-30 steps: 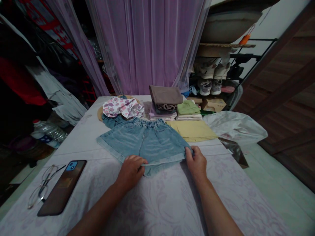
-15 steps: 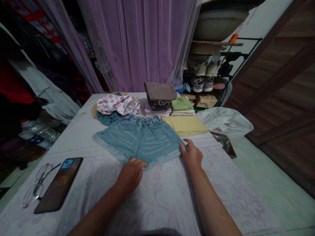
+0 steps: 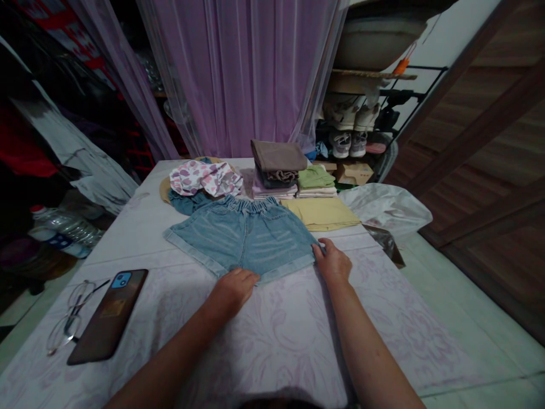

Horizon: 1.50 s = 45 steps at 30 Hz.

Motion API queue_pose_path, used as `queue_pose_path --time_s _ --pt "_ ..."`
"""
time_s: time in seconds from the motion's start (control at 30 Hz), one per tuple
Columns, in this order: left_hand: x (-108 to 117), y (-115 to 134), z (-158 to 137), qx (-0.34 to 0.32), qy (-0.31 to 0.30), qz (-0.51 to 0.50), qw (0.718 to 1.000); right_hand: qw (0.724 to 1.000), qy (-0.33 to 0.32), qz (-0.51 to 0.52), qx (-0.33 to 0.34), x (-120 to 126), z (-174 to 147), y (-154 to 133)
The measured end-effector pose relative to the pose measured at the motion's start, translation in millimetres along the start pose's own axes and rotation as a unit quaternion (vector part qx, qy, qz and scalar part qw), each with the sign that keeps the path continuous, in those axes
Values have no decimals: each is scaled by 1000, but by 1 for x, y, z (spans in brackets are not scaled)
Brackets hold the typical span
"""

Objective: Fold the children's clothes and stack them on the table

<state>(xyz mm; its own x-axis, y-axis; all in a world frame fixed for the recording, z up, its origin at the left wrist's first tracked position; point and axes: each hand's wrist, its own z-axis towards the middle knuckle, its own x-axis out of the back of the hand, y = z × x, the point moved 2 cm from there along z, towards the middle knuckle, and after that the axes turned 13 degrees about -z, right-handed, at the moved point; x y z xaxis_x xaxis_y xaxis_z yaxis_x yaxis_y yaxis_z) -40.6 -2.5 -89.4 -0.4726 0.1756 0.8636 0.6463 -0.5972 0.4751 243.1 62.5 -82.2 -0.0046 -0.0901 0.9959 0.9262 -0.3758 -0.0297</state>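
Note:
Light-blue denim shorts (image 3: 259, 236) lie spread on the table, with the gathered elastic waistband facing away from me and the rolled hems facing me. My left hand (image 3: 235, 289) is closed on the inner hem near the crotch, its fingers bent over the edge and the fingertips partly hidden. At the outer right corner of the right leg hem, my right hand (image 3: 334, 262) pinches the denim between thumb and fingers. Just behind the shorts on the right is a folded yellow garment (image 3: 326, 214).
Folded clothes (image 3: 279, 158) are stacked at the back, beside a green folded piece (image 3: 315, 176). Crumpled heart-print cloth (image 3: 202, 178) lies back left. A phone (image 3: 110, 318) and eyeglasses (image 3: 68, 318) rest front left. A clear plastic bag (image 3: 387, 207) hangs past the right edge.
The view has shifted slightly. My left hand has moved a little right and away from me along the hem; my right hand stays at the same corner. The shorts lie almost as before.

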Motion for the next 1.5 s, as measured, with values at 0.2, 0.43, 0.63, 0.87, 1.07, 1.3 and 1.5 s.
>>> queue_pose_path --time_s 0.2,0.43,0.63,0.87,1.07,1.3,1.5 --pt "-7 2 -8 -62 55 -13 996 997 60 50 13 -3 0 5" --pt "2 14 -7 -56 107 -86 989 944 214 164 189 5 -24 -30" --pt "36 -10 -14 4 237 -38 971 908 151 172 351 -9 -56 -74" --pt "66 -70 -36 147 295 8 944 889 155 217 372 8 -72 -83" --pt "54 -57 -35 74 172 -29 982 834 112 254 477 15 -106 -111" --pt "47 -53 -30 51 83 -7 995 836 83 223 494 4 -110 -108" --pt "47 -50 -29 40 108 1 993 836 35 231 497 10 -104 -113"
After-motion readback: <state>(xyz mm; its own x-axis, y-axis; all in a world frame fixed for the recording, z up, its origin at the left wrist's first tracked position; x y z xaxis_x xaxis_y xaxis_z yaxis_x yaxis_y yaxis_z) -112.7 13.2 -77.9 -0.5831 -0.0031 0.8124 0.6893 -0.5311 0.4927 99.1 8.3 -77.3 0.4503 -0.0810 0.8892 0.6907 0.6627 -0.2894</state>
